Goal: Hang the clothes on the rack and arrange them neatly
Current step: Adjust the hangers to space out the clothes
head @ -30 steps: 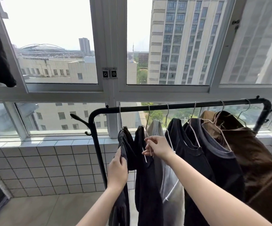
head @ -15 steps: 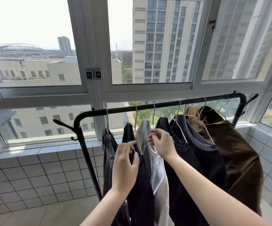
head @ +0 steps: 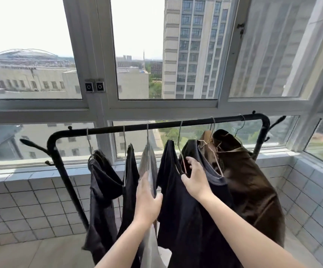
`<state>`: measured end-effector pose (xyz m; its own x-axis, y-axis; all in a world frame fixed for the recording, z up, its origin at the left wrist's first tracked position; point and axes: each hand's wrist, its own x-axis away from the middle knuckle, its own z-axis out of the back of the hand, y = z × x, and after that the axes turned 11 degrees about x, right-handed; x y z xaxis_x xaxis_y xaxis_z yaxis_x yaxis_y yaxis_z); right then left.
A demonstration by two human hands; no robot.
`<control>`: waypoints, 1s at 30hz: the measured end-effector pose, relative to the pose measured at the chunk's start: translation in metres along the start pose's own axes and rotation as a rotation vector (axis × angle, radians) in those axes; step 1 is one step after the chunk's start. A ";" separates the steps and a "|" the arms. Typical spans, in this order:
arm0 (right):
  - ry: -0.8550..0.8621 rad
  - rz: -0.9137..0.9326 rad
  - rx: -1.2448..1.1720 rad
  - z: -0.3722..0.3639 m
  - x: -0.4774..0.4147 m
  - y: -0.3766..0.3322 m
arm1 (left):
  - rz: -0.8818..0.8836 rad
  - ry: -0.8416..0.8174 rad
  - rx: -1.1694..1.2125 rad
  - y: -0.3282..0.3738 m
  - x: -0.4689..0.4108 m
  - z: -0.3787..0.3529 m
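Here, 6 garments hang on wire hangers from the black rack (head: 156,125) before the window. The left hand (head: 148,200) grips the grey garment (head: 149,165). The right hand (head: 195,180), fingers spread, presses the neighbouring black shirt (head: 178,209).
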<state>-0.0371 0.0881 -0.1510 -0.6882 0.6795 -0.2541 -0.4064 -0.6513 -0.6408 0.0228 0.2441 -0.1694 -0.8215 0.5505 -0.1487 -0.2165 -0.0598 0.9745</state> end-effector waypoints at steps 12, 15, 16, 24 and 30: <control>-0.204 -0.004 -0.189 0.010 -0.007 0.038 | 0.080 0.081 0.038 0.008 0.004 -0.049; -0.177 -0.006 -0.191 0.013 -0.010 0.040 | 0.064 0.087 0.054 0.012 0.002 -0.051; -0.163 -0.012 -0.183 0.015 -0.009 0.040 | 0.071 0.089 0.066 0.012 0.001 -0.052; -0.088 0.016 -0.151 0.028 -0.010 0.043 | 0.088 0.063 0.099 0.021 -0.001 -0.066; -0.153 0.032 -0.102 0.032 -0.013 0.043 | 0.104 0.103 0.089 0.016 -0.006 -0.065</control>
<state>-0.0646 0.0411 -0.1521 -0.7867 0.5943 -0.1672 -0.3251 -0.6290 -0.7061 -0.0101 0.1857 -0.1634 -0.8879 0.4564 -0.0586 -0.0837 -0.0349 0.9959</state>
